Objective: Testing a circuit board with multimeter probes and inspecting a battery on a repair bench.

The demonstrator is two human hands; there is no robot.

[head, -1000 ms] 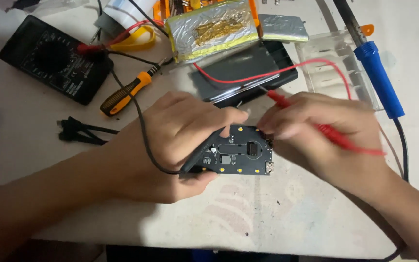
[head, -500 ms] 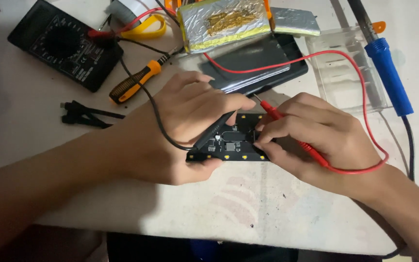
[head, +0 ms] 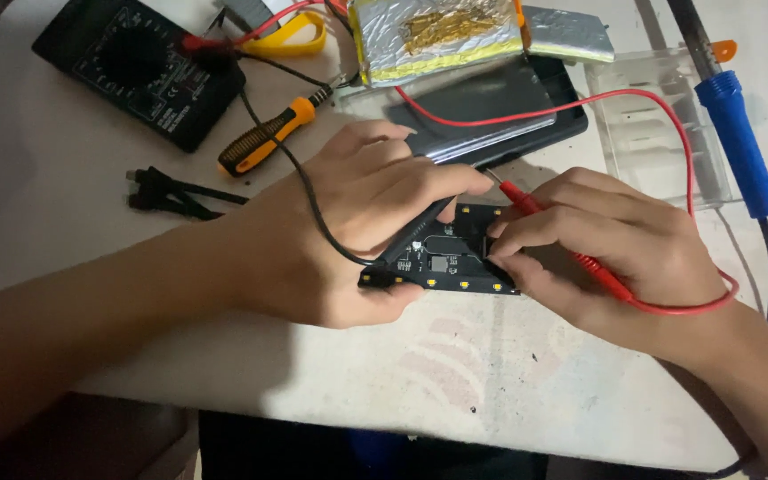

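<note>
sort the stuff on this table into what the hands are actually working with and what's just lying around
In use:
- black circuit board
- red probe in right hand
- black probe lead under left hand
- black multimeter

Lying about:
- orange-handled screwdriver
- blue soldering iron
- foil-wrapped pack
- clear plastic case

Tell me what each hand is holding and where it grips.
The left hand holds the black circuit board by its left end. The right hand pinches the red test probe near its tip between its fingers.
</note>
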